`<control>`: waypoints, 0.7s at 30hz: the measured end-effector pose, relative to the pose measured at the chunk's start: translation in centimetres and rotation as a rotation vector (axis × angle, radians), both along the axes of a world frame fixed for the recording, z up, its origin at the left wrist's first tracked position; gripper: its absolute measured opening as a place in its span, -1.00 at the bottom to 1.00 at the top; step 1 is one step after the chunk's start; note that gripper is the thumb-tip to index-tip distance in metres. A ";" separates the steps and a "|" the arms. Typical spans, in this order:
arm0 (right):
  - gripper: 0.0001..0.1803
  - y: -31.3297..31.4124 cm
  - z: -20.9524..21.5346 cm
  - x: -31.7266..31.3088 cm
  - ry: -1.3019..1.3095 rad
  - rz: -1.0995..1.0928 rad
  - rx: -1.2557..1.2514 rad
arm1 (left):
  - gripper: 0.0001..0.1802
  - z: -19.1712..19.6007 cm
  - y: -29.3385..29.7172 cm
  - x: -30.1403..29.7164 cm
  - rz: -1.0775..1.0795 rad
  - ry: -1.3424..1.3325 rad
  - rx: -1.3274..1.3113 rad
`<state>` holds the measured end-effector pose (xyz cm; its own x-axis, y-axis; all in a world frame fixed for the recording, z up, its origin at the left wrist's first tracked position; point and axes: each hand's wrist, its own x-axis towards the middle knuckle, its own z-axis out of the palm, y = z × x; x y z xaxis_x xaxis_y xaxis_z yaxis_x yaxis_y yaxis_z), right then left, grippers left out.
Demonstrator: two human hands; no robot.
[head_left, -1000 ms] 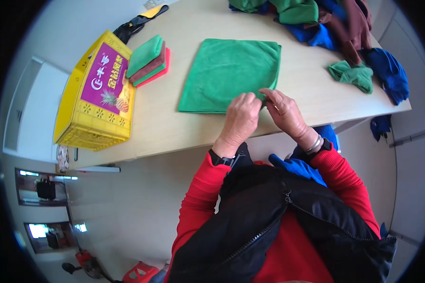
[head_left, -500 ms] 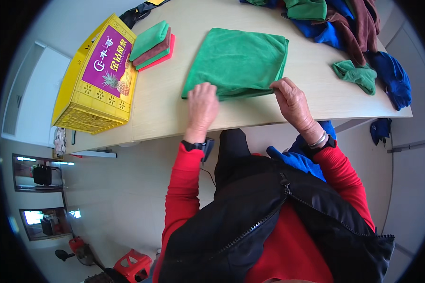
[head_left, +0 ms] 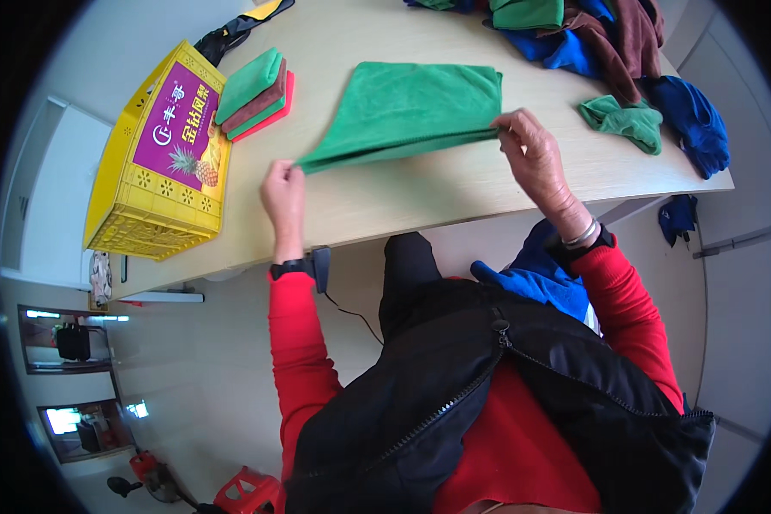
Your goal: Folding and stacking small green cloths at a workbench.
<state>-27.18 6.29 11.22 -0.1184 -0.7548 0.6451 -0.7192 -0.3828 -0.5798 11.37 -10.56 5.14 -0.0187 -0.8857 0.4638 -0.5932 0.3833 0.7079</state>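
Note:
A green cloth [head_left: 420, 103], folded over in layers, lies on the pale table with its near edge stretched between my hands. My left hand [head_left: 283, 199] pinches the near left corner and pulls it out to the left, just off the tabletop. At the near right corner my right hand [head_left: 531, 154] grips the cloth between thumb and fingers. The layers gap slightly along the stretched edge. To the left sits a stack of folded cloths [head_left: 253, 94] in green, brown and red.
A yellow crate [head_left: 158, 154] with a purple panel stands on the table's left end. A heap of blue, brown and green cloths [head_left: 587, 43] lies at the far right. Nearer are a crumpled green cloth [head_left: 621, 120] and a blue one [head_left: 692, 124]. Blue fabric [head_left: 531, 287] rests by my lap.
My left hand has moved left, drawing the cloth's near left corner outward and pulling its near edge taut. My right hand still grips the right corner.

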 end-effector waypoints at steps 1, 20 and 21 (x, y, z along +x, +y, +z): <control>-0.83 -0.4 0.9 -0.6 -0.031 0.009 0.001 | -0.93 1.4 -0.7 0.0 -0.008 0.064 -0.012; -0.81 -3.4 20.8 -10.2 -0.209 0.096 0.146 | -0.88 32.1 0.4 -5.7 -0.153 0.024 0.008; -0.82 -3.6 20.9 -9.8 -0.158 0.051 0.169 | -0.87 32.2 0.2 -5.5 -0.133 -0.020 0.044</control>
